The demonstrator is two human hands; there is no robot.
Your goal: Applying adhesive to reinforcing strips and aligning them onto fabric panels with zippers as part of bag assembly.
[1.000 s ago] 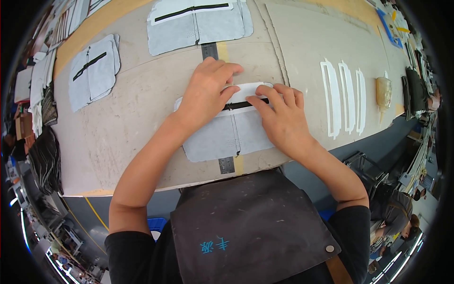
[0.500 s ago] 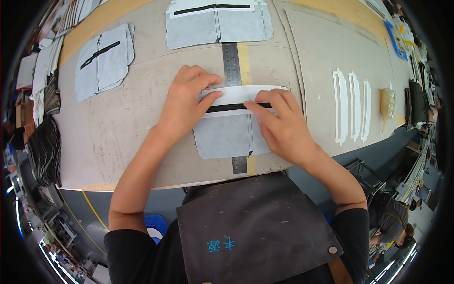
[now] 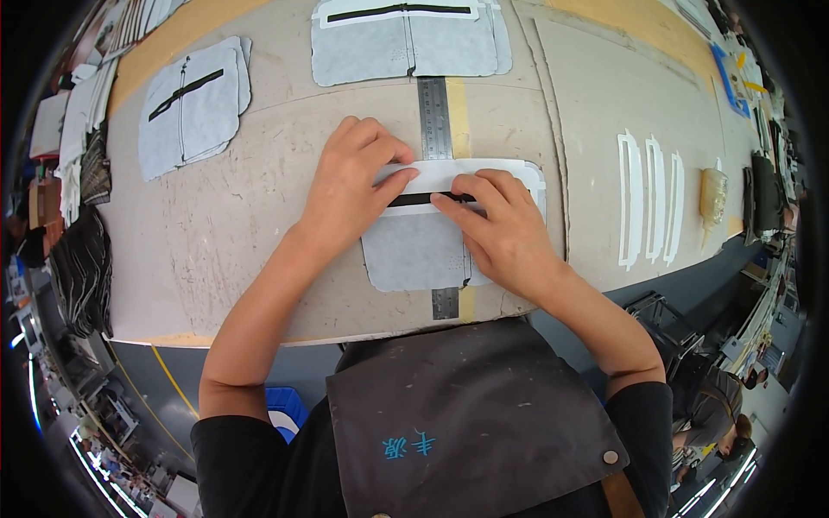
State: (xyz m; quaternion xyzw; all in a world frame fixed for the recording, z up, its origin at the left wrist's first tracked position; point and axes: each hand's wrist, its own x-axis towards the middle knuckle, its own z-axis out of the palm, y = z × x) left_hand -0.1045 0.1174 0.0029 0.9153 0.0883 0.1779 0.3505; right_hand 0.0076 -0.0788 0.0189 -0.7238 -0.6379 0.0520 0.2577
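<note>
A light grey fabric panel (image 3: 410,250) lies in front of me over a steel ruler (image 3: 436,121). Along its upper part runs a white strip (image 3: 509,170), with a black strip (image 3: 410,199) below it bordered by white. My left hand (image 3: 350,181) is closed, thumb and index finger pinching the white strip near its left end. On the black strip, around its middle, rest the bent fingertips of my right hand (image 3: 505,224). That hand covers the strip's right part and some of the panel.
Another grey panel (image 3: 363,56) lies at the far side, and stacked grey panels (image 3: 194,121) at the left. Several white slotted strips (image 3: 630,198) and a yellowish bottle (image 3: 712,198) lie at the right. Dark fabric pieces (image 3: 82,268) hang over the left edge.
My right hand's fingertips have slid left along the black strip, closer to the left hand. The left hand keeps its pinch. The whole view has shifted slightly.
</note>
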